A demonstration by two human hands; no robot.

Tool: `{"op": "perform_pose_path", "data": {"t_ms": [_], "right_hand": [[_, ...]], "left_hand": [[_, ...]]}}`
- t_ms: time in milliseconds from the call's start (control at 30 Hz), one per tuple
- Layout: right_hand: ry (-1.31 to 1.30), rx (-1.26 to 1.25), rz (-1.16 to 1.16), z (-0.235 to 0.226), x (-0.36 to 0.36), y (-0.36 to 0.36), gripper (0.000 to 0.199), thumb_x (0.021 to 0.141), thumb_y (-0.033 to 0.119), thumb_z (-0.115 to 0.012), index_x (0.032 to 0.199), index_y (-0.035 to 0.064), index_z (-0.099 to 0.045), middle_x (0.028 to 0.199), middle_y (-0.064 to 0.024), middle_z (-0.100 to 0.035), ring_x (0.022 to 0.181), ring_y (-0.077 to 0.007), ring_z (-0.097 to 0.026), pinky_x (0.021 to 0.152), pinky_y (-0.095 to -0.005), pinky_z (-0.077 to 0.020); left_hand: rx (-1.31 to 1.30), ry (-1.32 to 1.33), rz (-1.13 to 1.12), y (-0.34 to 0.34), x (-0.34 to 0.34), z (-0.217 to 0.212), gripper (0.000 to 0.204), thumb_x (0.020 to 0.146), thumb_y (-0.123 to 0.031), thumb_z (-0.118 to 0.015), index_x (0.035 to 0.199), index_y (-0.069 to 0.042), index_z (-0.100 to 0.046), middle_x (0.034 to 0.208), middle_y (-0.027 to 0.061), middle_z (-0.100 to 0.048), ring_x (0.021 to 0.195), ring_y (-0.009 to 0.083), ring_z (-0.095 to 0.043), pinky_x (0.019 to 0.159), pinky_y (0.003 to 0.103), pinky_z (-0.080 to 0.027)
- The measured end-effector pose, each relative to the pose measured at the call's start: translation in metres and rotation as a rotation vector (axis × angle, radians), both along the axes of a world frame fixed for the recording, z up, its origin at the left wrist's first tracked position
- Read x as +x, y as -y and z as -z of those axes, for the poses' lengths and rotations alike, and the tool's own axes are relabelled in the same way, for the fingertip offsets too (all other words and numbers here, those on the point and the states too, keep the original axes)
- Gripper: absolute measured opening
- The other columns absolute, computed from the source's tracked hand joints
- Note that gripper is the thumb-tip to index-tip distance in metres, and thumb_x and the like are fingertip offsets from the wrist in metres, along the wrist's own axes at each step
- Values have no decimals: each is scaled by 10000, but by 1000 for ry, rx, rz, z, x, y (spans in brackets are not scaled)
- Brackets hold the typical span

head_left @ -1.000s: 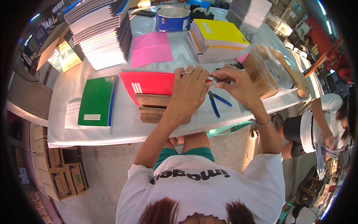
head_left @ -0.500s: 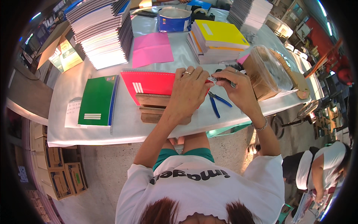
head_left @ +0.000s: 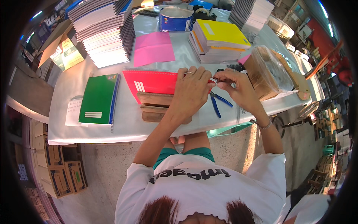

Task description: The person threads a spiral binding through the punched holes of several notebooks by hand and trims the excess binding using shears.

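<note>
From the head view we note the left hand [head_left: 192, 89] resting on the right edge of the red spiral notebook [head_left: 151, 81], which lies on a wooden block [head_left: 154, 106] below that hand, its fingers pinched on the coil end together with the right hand [head_left: 235, 87], also pinched shut there. Blue-handled pliers [head_left: 218, 102] lie loose just beneath the right hand, a green notebook [head_left: 97, 99] well left. We judge the coil end is being set by hand; the next move calls for a steady grip and the pliers.
</note>
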State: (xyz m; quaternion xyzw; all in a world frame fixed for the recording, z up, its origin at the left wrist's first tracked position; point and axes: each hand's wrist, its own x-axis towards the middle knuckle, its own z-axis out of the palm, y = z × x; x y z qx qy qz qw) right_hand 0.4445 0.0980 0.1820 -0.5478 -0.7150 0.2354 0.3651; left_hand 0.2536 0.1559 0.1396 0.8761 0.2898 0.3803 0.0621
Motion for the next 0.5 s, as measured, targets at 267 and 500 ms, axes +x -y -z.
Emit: {"op": "perform_pose_path", "data": {"t_ms": [267,500], "right_hand": [[16,-21,-21,-8,6,-2,244,905,-34,-699,1148,-9,-714,961,-78,-676,840,-155,-622,806,-277,-508],[159,68,-12,-16,4,8,270,866,-56,-718,1128,13,-722,929,-95,-647,798,-202,-613,766,-316,-503]], "left_hand": [[22,38,14,0,-3,4,189,972,-254,-630,1040,-77,-636,1007,74,-614,1004,266,-581,967,428,-358],[16,47,13,1,-2,5,175,964,-250,-640,1019,-84,-650,999,58,-628,1002,253,-582,973,416,-360]]}}
